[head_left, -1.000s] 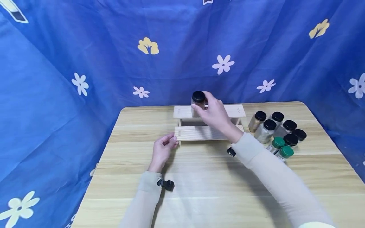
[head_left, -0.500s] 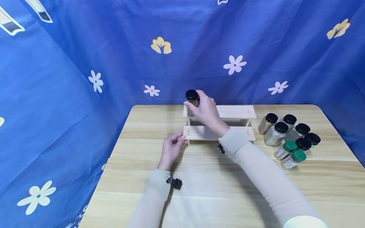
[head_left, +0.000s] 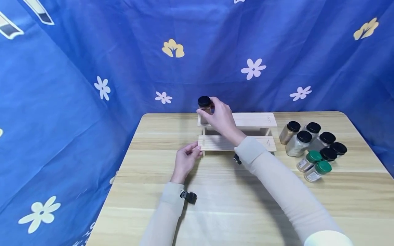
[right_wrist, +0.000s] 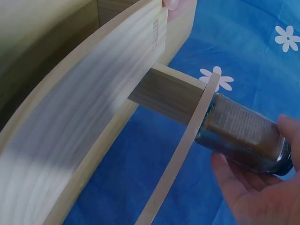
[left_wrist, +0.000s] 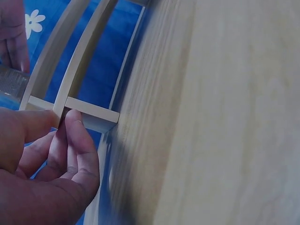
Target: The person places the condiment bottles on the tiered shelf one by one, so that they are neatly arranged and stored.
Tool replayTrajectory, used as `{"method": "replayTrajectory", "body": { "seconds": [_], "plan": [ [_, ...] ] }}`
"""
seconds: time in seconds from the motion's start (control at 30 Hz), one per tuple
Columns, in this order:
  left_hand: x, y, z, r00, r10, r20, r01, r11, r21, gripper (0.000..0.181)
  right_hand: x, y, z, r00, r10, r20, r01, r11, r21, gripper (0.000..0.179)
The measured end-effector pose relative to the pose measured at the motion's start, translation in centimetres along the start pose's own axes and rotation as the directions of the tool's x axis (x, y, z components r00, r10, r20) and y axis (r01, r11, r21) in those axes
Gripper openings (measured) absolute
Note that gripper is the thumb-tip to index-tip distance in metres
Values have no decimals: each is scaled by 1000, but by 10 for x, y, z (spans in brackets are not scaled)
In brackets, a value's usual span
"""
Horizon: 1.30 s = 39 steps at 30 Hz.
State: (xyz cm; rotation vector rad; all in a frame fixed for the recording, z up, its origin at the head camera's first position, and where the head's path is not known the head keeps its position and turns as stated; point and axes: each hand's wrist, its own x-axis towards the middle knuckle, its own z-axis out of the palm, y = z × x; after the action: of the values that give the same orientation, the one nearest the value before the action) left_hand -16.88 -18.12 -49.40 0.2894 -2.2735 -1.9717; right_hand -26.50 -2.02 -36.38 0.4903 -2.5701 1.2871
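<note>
My right hand [head_left: 222, 118] grips a black-capped spice jar [head_left: 204, 101] at the left end of the upper step of a two-step wooden rack [head_left: 234, 143]. In the right wrist view the glass jar [right_wrist: 243, 131] holds brown powder, and its base meets the upper board [right_wrist: 180, 150]. Thumb and fingers of the right hand [right_wrist: 262, 192] lie on either side of it near the cap. Down at the lower step's front left corner, my left hand [head_left: 185, 160] pinches the board's end. The left wrist view has that thumb and forefinger of the left hand [left_wrist: 51, 173] at the board edge.
To the right of the rack several black-capped jars [head_left: 298, 143] stand grouped on the wooden table [head_left: 234, 205]. Two green-capped jars [head_left: 314, 172] stand in front of them. A blue patterned cloth [head_left: 209, 51] hangs behind and at the sides.
The right hand has moved left along the upper step with the jar, to its left end. The left hand keeps its hold on the lower board. The head view has shifted slightly.
</note>
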Motion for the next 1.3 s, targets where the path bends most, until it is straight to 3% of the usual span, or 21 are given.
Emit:
{"method": "replayTrajectory", "body": {
  "seconds": [0.2, 0.4, 0.53, 0.93, 1.2, 1.3],
  "plan": [
    [3, -1, 4, 1000, -7, 28, 7, 1000, 21, 34, -8, 14, -16, 999, 44, 24, -46, 997, 67, 71],
    [9, 0, -3, 1000, 3, 15, -3, 1000, 23, 32, -22, 25, -35, 1000, 2, -2, -2, 988, 157, 65],
    [10, 0, -3, 1000, -3, 16, 3, 1000, 9, 33, -40, 36, -53, 999, 18, -28, -12, 981, 191, 62],
    [14, -1, -1, 998, -12, 55, 9, 999, 47, 35, -98, 83, -111, 989, 66, -135, -43, 986, 162, 65],
    [13, 2, -2, 998, -30, 57, 26, 998, 63, 36, -137, 112, -147, 959, 75, -275, -62, 997, 56, 57],
    [11, 2, 0, 997, -46, 64, 42, 997, 65, 36, -154, 124, -162, 943, 73, -325, -56, 996, 63, 56]
  ]
}}
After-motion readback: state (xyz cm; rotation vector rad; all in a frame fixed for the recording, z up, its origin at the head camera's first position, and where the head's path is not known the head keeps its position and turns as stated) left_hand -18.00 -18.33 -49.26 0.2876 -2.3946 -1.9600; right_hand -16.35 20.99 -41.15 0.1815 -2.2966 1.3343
